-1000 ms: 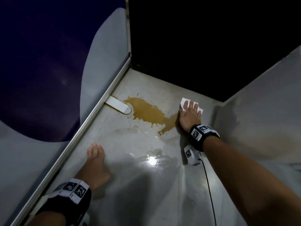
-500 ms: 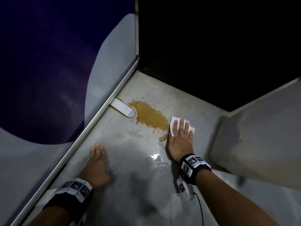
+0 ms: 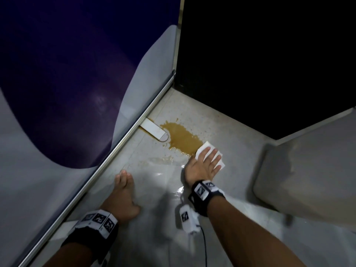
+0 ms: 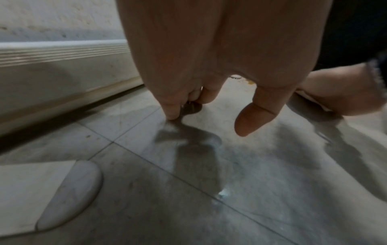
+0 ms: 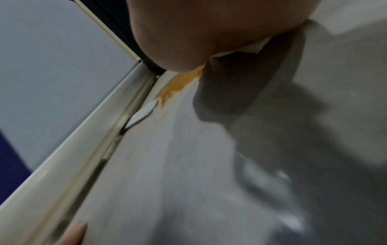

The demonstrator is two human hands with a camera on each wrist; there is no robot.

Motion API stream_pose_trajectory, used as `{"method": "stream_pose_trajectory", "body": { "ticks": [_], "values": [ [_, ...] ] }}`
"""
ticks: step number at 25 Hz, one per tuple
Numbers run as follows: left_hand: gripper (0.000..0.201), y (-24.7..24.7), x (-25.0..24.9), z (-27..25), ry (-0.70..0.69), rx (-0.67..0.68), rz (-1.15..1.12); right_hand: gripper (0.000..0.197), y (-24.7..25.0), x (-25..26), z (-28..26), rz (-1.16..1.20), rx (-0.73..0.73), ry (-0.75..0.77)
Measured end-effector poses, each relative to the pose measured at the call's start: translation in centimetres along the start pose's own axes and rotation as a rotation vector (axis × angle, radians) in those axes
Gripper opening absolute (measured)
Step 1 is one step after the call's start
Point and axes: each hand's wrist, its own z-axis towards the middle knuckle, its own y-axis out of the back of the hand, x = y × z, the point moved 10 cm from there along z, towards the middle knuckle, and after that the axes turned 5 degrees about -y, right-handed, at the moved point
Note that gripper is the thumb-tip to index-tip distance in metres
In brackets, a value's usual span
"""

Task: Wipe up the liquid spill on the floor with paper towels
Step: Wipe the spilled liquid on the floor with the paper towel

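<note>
Grey tiled floor [image 3: 237, 151] bears a brown spill [image 3: 183, 139] beside a metal door track [image 3: 107, 160]. Right hand [image 3: 202, 166], fingers spread flat, presses a paper towel [image 3: 209, 146] at the spill's edge. Left hand [image 3: 121, 197] rests fingers-down on the floor, holding nothing.

Tiled indoor floor [image 3: 231, 132] beside door track [image 3: 107, 166]

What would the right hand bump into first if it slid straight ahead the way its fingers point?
The right hand, flat on the paper towel, points up and right, away from the brown spill. Bare floor lies ahead, then probably the dark wall.
</note>
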Motion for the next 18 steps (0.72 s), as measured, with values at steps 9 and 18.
{"method": "stream_pose_trajectory", "body": {
  "ticks": [9, 18],
  "values": [
    [0.122, -0.3, 0.6, 0.4, -0.035, -0.051, -0.001, 0.062, 1.4, 10.7, 6.0, -0.164, 0.066, 0.266],
    [0.112, -0.4, 0.3, 0.1, -0.047, -0.061, 0.024, 0.059, 0.7, 13.9, 6.4, -0.39, 0.046, 0.584]
  ]
}}
